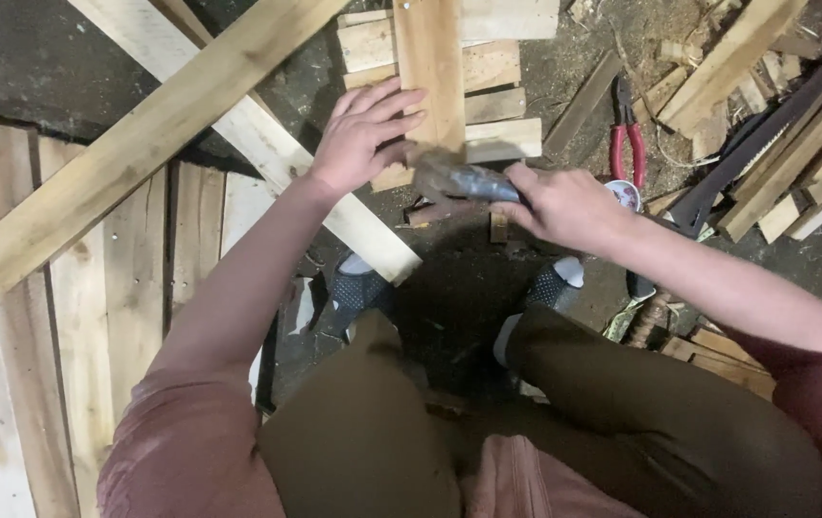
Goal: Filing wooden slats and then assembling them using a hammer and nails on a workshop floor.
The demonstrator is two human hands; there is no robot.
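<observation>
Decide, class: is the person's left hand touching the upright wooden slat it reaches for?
Touching. The head view shows the left hand with fingers lying flat across the wooden slat, no gap visible.

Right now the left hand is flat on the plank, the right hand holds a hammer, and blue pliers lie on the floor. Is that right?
Not quite: the head view shows the pliers have red handles, not blue. The left hand does rest on the plank, and the right hand holds the hammer.
</observation>
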